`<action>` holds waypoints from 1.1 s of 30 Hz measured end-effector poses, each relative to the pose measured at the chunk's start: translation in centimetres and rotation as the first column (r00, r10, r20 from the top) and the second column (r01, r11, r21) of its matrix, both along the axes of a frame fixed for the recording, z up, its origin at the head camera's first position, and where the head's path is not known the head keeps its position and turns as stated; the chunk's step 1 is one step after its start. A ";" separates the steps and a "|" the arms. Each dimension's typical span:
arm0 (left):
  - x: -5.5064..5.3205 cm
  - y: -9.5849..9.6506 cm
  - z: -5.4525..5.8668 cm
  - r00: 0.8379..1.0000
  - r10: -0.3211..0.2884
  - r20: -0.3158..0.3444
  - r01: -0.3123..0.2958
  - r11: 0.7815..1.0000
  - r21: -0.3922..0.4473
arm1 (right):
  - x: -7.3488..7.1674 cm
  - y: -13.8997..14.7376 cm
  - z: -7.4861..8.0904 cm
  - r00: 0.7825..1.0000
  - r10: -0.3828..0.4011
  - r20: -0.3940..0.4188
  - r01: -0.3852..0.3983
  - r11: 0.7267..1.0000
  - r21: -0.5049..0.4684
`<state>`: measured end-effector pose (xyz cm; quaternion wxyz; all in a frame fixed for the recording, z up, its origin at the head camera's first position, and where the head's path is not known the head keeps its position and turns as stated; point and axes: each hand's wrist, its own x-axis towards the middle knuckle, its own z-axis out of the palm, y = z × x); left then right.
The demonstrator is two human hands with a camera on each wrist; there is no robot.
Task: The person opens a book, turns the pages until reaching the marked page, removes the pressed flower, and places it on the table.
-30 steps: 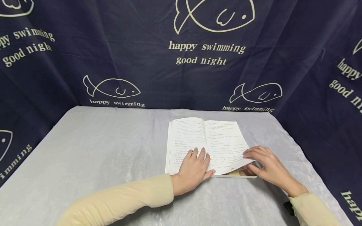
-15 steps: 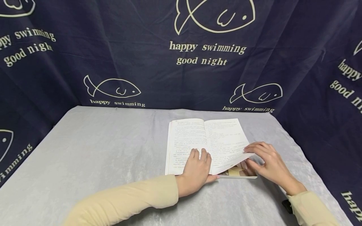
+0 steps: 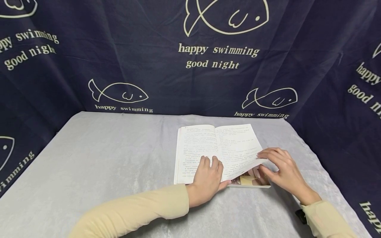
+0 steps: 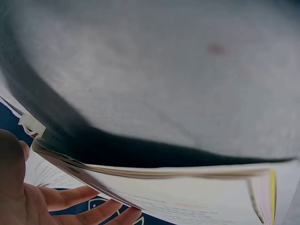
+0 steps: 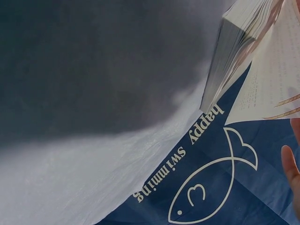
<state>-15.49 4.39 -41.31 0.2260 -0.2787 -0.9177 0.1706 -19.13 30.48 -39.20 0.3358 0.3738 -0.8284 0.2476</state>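
Note:
An open book (image 3: 194,142) with printed white pages lies on the table. My left hand (image 3: 207,180) rests on its lower middle near the spine, fingers on the paper and thumb at the bottom edge. With the fingertips of my right hand (image 3: 282,170) I pinch the outer edge of a right-hand page (image 3: 238,142), its lower corner raised. A page with a coloured picture (image 3: 249,180) shows beneath. In the left wrist view, my left hand (image 4: 51,204) spreads fingers against the book (image 4: 183,190). The right wrist view shows the lifted page (image 5: 267,89) apart from the page block (image 5: 234,42).
A pale grey cloth covers the table (image 3: 119,152). Dark blue curtains (image 3: 166,89) with fish drawings and lettering hang behind and at both sides. A small black object (image 3: 301,216) sits by the right sleeve (image 3: 327,218).
The right-hand page's lower corner has been lifted higher, so more of the coloured picture shows. My left hand has shifted slightly right, its thumb now at the book's bottom edge.

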 end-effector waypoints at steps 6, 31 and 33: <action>-0.1 0.0 -0.1 1.000 -0.005 0.003 0.005 1.000 0.011 | 0.1 0.0 0.3 1.000 -0.007 0.007 0.007 1.000 -0.001; -0.3 -0.3 0.5 0.998 -0.049 0.041 0.043 0.992 0.121 | 0.6 0.4 0.4 0.994 -0.093 0.051 0.092 0.995 0.031; -0.3 -0.3 0.5 0.998 -0.046 0.050 0.039 0.990 0.132 | 0.6 0.4 0.3 0.994 -0.089 0.057 0.087 0.995 0.040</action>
